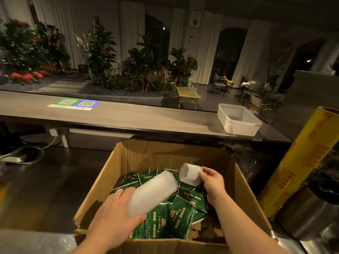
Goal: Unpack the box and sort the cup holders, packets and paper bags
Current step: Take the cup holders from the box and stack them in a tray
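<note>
An open cardboard box (pixel 128 162) stands in front of me, filled with several green packets (pixel 180 215). My left hand (pixel 113 219) grips the near end of a long stack of clear plastic cup holders (pixel 154 191) lying slantwise over the packets. My right hand (pixel 213 182) pinches a shorter stack of clear cup holders (pixel 189 174) at the box's far right, lifted a little above the packets. Brown paper (pixel 205 233) shows under the packets at the near right corner.
A grey counter (pixel 128 116) runs across behind the box, with a white plastic tub (pixel 238 120) at its right end and a QR code sheet (pixel 73 103) at left. A yellow roll of cling film (pixel 300 162) and a steel container (pixel 308 217) stand to the right.
</note>
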Tool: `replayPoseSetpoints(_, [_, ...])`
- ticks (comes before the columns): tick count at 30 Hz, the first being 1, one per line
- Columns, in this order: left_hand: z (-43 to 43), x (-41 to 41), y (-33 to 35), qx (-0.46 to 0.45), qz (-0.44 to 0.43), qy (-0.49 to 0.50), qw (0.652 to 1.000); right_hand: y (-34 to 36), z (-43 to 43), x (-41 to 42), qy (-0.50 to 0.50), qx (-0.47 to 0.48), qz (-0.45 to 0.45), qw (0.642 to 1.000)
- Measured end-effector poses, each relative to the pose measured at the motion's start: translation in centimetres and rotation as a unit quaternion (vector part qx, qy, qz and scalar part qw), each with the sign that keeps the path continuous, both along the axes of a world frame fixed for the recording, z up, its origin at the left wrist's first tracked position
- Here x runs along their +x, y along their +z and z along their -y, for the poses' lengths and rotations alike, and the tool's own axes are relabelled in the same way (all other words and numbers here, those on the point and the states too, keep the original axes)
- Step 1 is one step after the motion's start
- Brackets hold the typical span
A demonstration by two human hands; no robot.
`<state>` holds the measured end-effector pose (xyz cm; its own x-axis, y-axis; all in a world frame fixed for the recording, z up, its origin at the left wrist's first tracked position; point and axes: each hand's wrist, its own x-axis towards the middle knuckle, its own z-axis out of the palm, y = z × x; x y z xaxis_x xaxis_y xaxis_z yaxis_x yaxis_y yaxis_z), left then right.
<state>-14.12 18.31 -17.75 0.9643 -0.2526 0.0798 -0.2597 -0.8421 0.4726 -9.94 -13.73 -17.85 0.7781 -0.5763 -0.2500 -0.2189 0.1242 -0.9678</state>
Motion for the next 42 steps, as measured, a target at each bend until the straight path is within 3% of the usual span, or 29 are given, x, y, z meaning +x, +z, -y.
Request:
replayPoseSetpoints(10, [0.2, 0.0, -0.2, -0.002, -0.008, 0.009, 1.0, -1.2, -1.2, -0.2, 0.197, 0.049, 0.035, 0.979])
replayPoseSetpoints(24, [-0.2, 0.0, 0.1, 0.005, -0.028, -0.012, 1.0, -0.8, -3.2, -1.0, 0.363, 0.039, 0.025, 0.931])
replayPoseSetpoints(27, [0.1, 0.0, 0.3, 0.01, -0.027, -0.002, 1.0, -0.6, -4.4, -0.5, 0.343, 0.01, 0.005, 0.939])
replayPoseSetpoints(32, [0.4, 0.1, 0.3, 0.013, -0.025, 0.012, 1.0, 0.3, -3.3, 0.5, 0.338, 0.133, -0.004, 0.932])
replayPoseSetpoints(34, [0.4, 0.2, 0.3, 0.016, -0.025, 0.011, 0.999, -0.2, -1.5, 1.9, 0.285, 0.051, -0.043, 0.956])
replayPoseSetpoints(36, [0.3, 0.2, 0.2, 0.017, -0.025, 0.015, 0.999, -1.0, 0.9, 2.9, 0.16, -0.087, -0.115, 0.976])
replayPoseSetpoints(37, [0.3, 0.3, 0.2, 0.017, -0.026, 0.018, 0.999, -1.6, 2.2, 3.0, 0.094, -0.103, -0.144, 0.98])
replayPoseSetpoints(39, [0.4, 0.4, 0.2, 0.018, -0.023, 0.021, 0.999, -2.6, 4.4, 2.7, 0.004, 0.019, -0.168, 0.986])
replayPoseSetpoints(42, [0.5, 0.5, 0.3, 0.017, -0.024, 0.021, 0.999, -3.1, 5.9, 2.0, -0.04, 0.204, -0.148, 0.967])
